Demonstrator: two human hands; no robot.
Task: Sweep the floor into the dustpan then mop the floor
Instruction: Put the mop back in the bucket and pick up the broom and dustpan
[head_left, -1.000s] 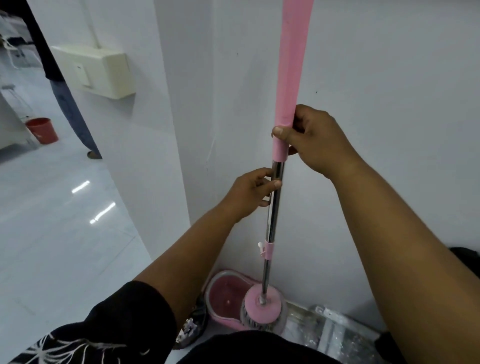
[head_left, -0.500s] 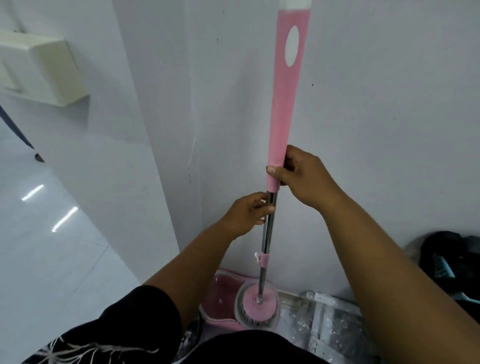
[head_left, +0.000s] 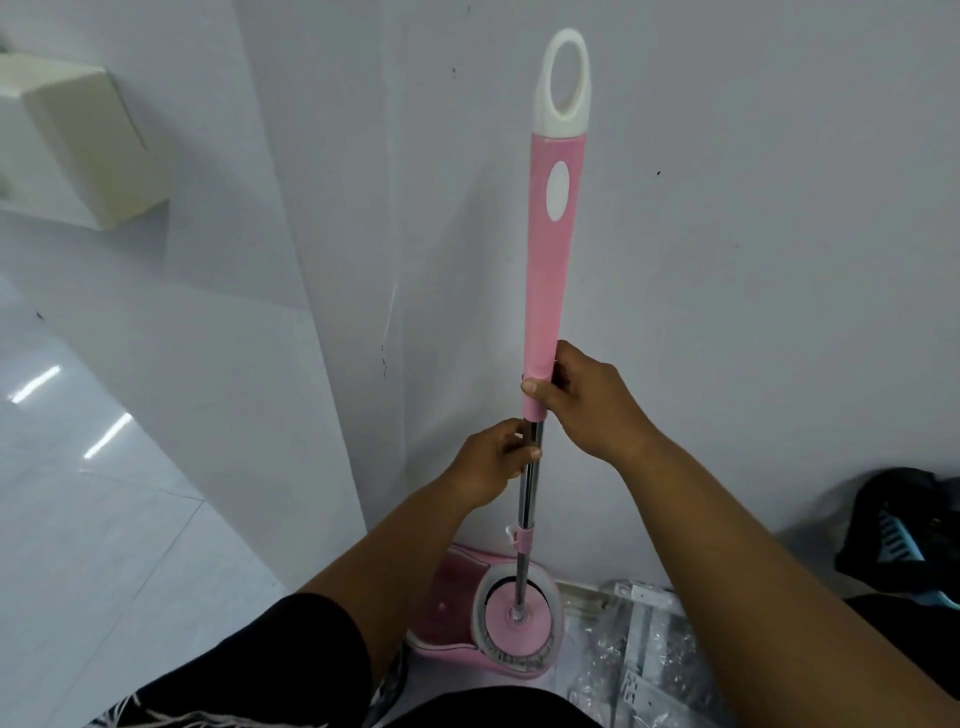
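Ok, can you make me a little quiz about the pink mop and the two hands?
1. True or false: the mop head sits in the pink bucket.
2. Which part does the right hand grip? A the white loop; B the lower end of the pink grip; C the mop head.
3. Fill in: the left hand holds the bare ____ pole.
Key: 1 true; 2 B; 3 metal.
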